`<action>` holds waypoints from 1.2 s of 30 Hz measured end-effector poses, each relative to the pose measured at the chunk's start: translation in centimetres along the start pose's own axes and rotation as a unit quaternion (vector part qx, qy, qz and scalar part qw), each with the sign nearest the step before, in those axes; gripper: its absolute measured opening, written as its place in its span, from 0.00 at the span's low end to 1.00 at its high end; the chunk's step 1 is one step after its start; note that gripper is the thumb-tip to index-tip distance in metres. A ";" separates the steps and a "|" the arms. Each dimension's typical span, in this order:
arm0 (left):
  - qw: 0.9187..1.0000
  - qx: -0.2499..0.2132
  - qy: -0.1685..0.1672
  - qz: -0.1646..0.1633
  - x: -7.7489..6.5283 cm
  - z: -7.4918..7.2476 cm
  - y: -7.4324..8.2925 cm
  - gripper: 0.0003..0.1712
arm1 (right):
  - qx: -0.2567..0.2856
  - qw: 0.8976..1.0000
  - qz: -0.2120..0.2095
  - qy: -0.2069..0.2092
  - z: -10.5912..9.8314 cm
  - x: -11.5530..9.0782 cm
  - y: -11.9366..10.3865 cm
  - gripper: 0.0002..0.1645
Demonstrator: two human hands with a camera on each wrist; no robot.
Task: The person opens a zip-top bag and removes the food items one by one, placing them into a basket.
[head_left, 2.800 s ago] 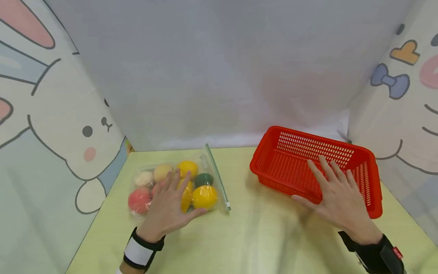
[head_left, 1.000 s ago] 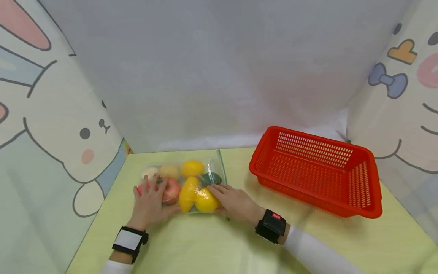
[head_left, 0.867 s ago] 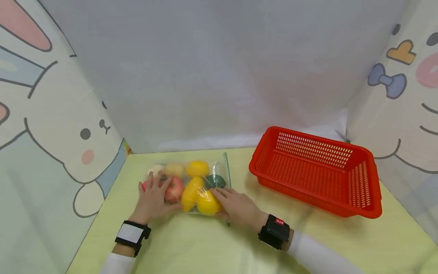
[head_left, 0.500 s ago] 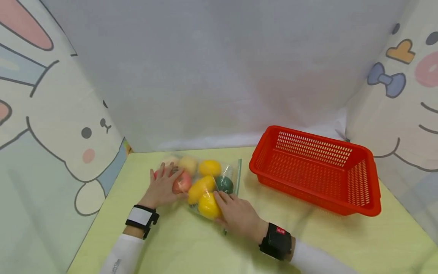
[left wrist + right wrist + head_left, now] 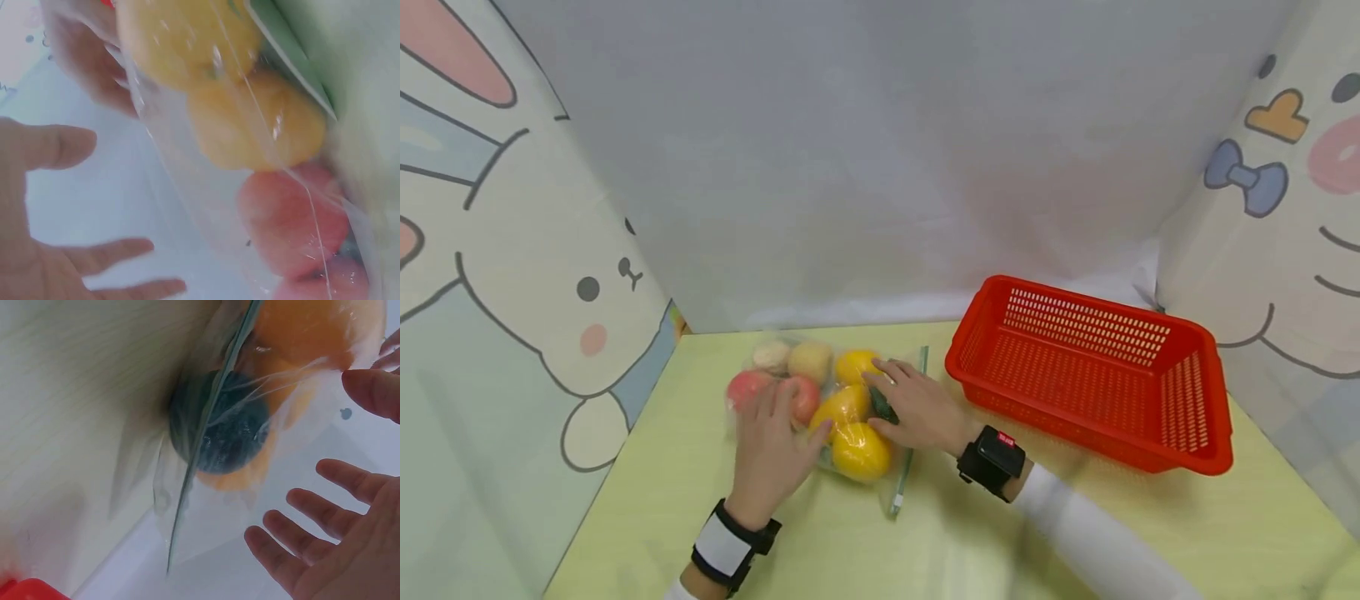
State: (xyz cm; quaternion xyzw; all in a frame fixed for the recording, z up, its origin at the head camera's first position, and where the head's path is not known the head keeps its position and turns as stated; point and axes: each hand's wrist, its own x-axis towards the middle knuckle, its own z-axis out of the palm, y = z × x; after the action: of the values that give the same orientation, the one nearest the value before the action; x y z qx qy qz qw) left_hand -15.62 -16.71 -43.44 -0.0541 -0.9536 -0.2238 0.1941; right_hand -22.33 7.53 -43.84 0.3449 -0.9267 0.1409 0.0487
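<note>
A clear zip bag (image 5: 889, 490) lies on the table, its green zip strip (image 5: 195, 447) on the right side. Through the plastic show yellow fruit (image 5: 861, 452), red fruit (image 5: 292, 219), pale round fruit (image 5: 810, 362) and a dark green piece (image 5: 220, 422). My left hand (image 5: 773, 446) hovers over the near left part, fingers spread; the left wrist view shows a gap to the plastic. My right hand (image 5: 925, 408) is above the zip end with fingers extended, apart from the bag in the right wrist view. Neither hand holds anything.
A red plastic basket (image 5: 1075, 442) with perforated walls stands right of the bag. The pale yellow table (image 5: 947, 542) reaches a white cloth backdrop (image 5: 865, 167). Printed rabbit panels (image 5: 535, 333) rise at both sides.
Both hands slid the bag to the right and turned it slightly, bringing it closer to the basket. Since half a second ago they have let go; the left moved nearer me, the right farther away.
</note>
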 end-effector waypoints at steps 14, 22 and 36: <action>0.983 -0.089 -0.143 -0.072 0.9 2.4 -2.2 0.59 | 0.019 0.998 0.014 -0.058 2.5 1.5 1.7 0.38; 0.973 -0.117 -0.193 -0.040 3.2 3.5 -4.1 0.58 | 0.022 0.999 0.035 -0.027 3.1 -0.9 1.3 0.39; 0.944 -0.121 -0.290 0.101 7.3 4.0 -5.6 0.51 | 0.046 0.998 0.005 0.034 2.7 -5.6 1.3 0.44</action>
State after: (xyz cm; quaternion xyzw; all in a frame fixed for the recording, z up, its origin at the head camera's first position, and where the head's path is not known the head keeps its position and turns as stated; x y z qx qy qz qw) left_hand -24.82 -19.76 -46.15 -0.2355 -0.9240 -0.2912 -0.0777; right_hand -18.93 11.23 -47.80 0.3376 -0.9187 0.1949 0.0636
